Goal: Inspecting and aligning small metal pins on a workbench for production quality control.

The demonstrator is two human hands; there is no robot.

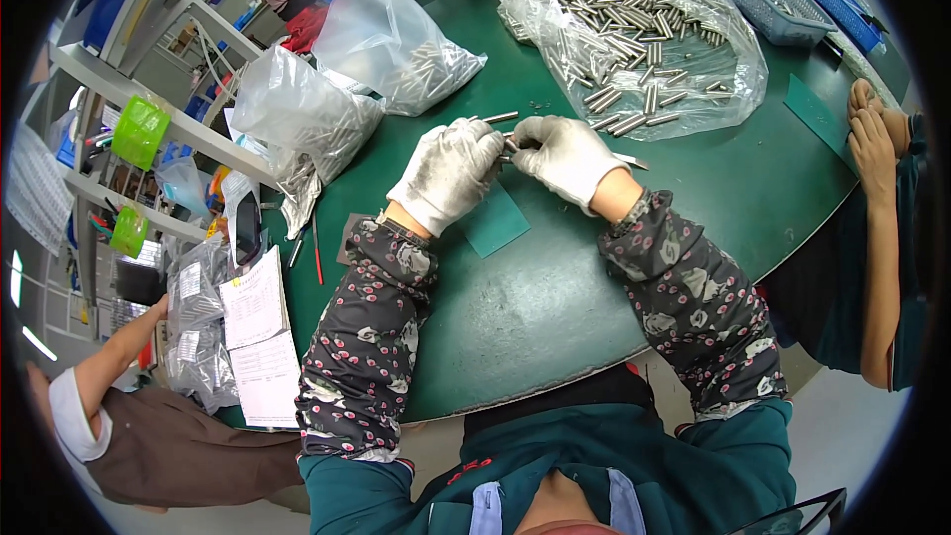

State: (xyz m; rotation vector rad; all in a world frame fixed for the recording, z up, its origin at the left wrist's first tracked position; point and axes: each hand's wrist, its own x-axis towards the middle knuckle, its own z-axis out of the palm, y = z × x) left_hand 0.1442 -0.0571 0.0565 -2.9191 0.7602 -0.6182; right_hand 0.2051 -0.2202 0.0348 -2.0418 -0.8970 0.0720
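Observation:
White work gloves cover both my hands, which meet over the green table. My left hand is closed, its fingertips at a small metal pin between the hands. The right hand pinches the same pin from the other side; the gloves hide most of it. Just beyond the left fingers another metal pin shows. A thin, pointed metal piece sticks out beside my right wrist. Past my right hand, an open clear plastic bag is spread out with many loose steel pins on it.
Two filled plastic bags stand at the back left. A green mat lies below my hands. At left are papers, a phone and a red pen. Co-workers sit on both sides; a grey-blue basket stands back right.

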